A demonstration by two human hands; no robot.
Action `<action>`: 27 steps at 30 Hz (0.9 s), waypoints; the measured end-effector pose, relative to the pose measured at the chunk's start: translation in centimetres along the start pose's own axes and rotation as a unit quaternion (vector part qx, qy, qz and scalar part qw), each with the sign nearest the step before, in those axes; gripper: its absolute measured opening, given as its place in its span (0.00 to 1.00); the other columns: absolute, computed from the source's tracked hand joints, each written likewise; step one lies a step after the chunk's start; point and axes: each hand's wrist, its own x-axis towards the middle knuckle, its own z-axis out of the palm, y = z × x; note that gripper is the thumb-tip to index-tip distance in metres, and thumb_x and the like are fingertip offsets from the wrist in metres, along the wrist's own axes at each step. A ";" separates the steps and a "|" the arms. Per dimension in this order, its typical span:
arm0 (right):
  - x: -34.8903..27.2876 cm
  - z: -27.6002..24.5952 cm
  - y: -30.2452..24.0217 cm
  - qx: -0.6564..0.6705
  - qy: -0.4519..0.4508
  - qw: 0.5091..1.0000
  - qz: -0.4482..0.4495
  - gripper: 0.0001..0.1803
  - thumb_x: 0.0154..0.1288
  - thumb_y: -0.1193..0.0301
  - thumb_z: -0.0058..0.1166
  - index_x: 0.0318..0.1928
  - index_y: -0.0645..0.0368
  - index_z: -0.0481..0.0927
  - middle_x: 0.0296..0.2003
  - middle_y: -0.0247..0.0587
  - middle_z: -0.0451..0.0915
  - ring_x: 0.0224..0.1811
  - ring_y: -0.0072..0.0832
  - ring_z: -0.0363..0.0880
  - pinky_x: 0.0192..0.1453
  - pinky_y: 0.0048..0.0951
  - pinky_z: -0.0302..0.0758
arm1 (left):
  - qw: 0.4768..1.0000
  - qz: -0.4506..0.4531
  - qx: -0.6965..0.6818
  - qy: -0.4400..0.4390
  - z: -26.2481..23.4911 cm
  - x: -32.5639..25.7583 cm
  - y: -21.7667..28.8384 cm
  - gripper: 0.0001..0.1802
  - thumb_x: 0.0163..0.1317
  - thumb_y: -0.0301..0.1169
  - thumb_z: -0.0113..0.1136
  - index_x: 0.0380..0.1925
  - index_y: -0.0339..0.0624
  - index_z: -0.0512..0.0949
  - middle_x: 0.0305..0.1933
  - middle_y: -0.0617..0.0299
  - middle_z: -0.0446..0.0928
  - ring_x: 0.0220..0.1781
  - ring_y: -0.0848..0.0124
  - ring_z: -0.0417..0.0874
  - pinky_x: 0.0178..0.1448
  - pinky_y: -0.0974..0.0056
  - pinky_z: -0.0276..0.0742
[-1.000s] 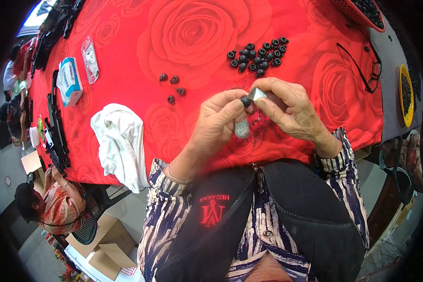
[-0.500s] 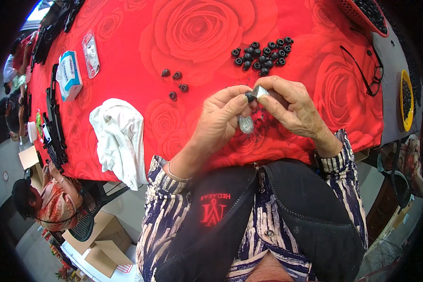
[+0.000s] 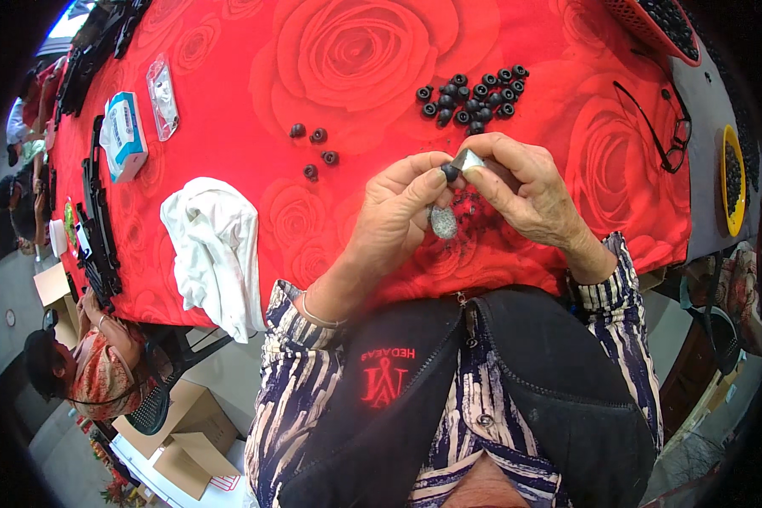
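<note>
A small black round part (image 3: 450, 173) is pinched between the thumb and forefinger of my left hand (image 3: 398, 196). My right hand (image 3: 538, 195) grips a small flat silvery blade-like piece (image 3: 471, 159), whose pointed end touches or nearly touches the black part. Below my left fingers shows a grey speckled oval thing (image 3: 444, 223); whether it is held or lies on the cloth I cannot tell. Dark crumbs lie under my hands. Just beyond them sits a cluster of black round parts (image 3: 474, 100), with several similar loose parts (image 3: 330, 157) to its left.
A red rose-patterned cloth (image 3: 347, 51) covers the table. On the left are a white cloth (image 3: 212, 245), a blue-white box (image 3: 123, 135) and a clear case (image 3: 162, 97). Eyeglasses (image 3: 673, 152), a red basket (image 3: 690, 55) and a yellow tray (image 3: 740, 207) stand right. Another person (image 3: 102, 364) sits at left.
My hands stay in almost the same spot. The silvery piece has tilted slightly against the black part, and my fingers have shifted a little.
</note>
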 end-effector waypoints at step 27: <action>0.5 -1.0 1.1 -0.031 -0.050 0.997 -0.045 0.09 0.57 0.76 0.52 0.38 0.66 0.74 0.23 0.41 0.74 0.22 0.24 0.73 0.26 0.25 0.69 | 0.996 -0.068 -0.040 -0.052 -1.3 0.4 0.1 0.12 0.62 0.26 0.52 0.44 0.32 0.73 0.39 0.57 0.77 0.38 0.75 0.75 0.42 0.73 0.72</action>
